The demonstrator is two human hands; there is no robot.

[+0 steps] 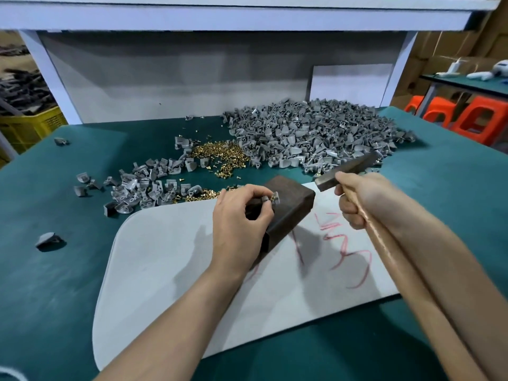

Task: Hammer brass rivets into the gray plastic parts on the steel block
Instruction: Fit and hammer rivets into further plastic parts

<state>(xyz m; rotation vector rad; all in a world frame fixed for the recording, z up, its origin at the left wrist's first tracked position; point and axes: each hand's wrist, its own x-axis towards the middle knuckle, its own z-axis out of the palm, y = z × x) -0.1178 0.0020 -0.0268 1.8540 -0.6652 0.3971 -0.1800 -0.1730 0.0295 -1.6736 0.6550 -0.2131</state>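
Observation:
A dark steel block [291, 200] lies on a pale grey board [170, 270]. My left hand [242, 213] rests over the block's near end and pinches a small gray plastic part with a brass rivet [273, 198] on the block's top. My right hand [357, 199] grips the wooden handle of a hammer [346, 169], whose blurred steel head hangs above and to the right of the block. Loose brass rivets [220, 158] lie in a heap behind the block.
A large pile of gray plastic parts [316, 136] fills the back right of the green table [55, 270]. A smaller scatter of gray parts [148, 185] lies at the left, with stray ones [49, 240] nearer me. Red scribbles [343, 243] mark the board.

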